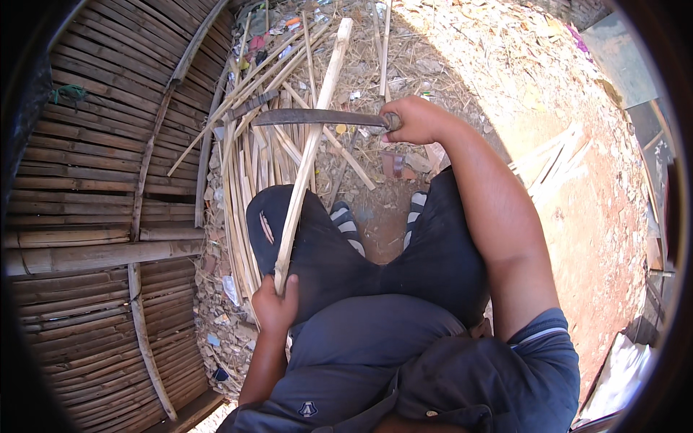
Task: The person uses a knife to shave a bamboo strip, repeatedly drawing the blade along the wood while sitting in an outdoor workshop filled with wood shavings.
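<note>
My left hand (276, 303) is closed round the near end of a long pale wooden strip (312, 155), which looks like split bamboo. The strip slants up and away over my left thigh toward the far debris. My right hand (415, 120) grips the handle of a machete (317, 117) with a dark, slightly curved blade. The blade points left and lies across the strip's upper part; whether it bites into the wood I cannot tell. Beneath and left of the strip, several split strips (242, 173) lie in a loose pile on the ground.
A slatted bamboo wall (101, 159) stands close on my left. My feet in striped footwear (348, 225) rest between my bent knees. Wood shavings and litter (462, 50) cover the far ground. More pale strips (552, 162) lie in sunlight at the right, near a white sack (617, 379).
</note>
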### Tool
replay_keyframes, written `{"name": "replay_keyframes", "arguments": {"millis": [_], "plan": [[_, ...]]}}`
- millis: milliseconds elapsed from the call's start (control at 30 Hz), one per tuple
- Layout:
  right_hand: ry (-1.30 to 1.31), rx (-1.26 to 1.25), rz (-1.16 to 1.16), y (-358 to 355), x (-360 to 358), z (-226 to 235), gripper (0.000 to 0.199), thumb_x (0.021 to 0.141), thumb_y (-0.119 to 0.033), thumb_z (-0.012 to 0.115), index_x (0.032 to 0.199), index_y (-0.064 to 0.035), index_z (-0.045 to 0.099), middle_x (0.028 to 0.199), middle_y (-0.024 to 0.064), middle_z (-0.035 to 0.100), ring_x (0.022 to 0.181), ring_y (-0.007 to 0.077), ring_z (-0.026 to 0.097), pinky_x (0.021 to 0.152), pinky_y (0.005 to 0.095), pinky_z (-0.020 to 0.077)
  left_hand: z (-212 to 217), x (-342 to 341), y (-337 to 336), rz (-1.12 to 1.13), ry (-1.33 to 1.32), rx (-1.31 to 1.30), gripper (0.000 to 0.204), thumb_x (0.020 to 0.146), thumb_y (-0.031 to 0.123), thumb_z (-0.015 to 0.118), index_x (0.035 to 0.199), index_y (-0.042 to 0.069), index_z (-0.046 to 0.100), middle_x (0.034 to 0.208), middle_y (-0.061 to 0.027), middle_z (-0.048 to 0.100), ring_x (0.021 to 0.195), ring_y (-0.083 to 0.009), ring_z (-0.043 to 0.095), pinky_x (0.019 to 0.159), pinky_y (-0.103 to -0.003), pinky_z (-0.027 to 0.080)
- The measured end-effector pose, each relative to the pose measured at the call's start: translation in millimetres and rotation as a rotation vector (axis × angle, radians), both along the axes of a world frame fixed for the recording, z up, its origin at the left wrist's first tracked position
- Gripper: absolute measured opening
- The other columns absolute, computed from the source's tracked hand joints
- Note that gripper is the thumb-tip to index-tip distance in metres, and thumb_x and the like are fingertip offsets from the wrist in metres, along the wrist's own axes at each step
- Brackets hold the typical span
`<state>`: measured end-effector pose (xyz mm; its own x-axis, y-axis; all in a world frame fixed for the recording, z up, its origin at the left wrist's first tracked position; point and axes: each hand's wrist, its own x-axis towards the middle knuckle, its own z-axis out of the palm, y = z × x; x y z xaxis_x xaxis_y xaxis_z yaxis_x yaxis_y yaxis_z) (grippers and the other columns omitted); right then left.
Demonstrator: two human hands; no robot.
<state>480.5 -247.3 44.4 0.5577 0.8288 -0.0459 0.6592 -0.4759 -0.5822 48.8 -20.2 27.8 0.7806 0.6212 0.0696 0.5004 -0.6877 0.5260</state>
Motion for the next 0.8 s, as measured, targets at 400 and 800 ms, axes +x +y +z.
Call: {"name": "replay_keyframes", "arguments": {"millis": [400,800], "plan": [[0.001,-0.022,-0.007,1.1,-2.0,-1.1,0.053,0.084,-0.035,0.088,0.123,-0.0034,0.072,0.111,0.0234,0.075,0.106,0.0394,0.073,0.093,0.0462,0.0552,-2.3,0.9,-0.2,0.004,-0.015,0.029,0.044,0.092,0.038,0.081,0.078,0.002,0.060,0.064,-0.0179,0.064,0.060,-0.0392,0.068,0.059,-0.044,0.052],[-0.049,-0.038,-0.043,6.0,-9.9,11.5,0.047,0.087,-0.033,0.086,0.122,-0.0043,0.071,0.107,0.0231,0.075,0.105,0.0411,0.072,0.089,0.0485,0.0548,-3.1,-0.2,0.5,0.030,-0.009,-0.036,0.043,0.092,0.036,0.083,0.077,0.003,0.060,0.063,-0.0154,0.064,0.057,-0.0333,0.067,0.058,-0.041,0.052]]}}
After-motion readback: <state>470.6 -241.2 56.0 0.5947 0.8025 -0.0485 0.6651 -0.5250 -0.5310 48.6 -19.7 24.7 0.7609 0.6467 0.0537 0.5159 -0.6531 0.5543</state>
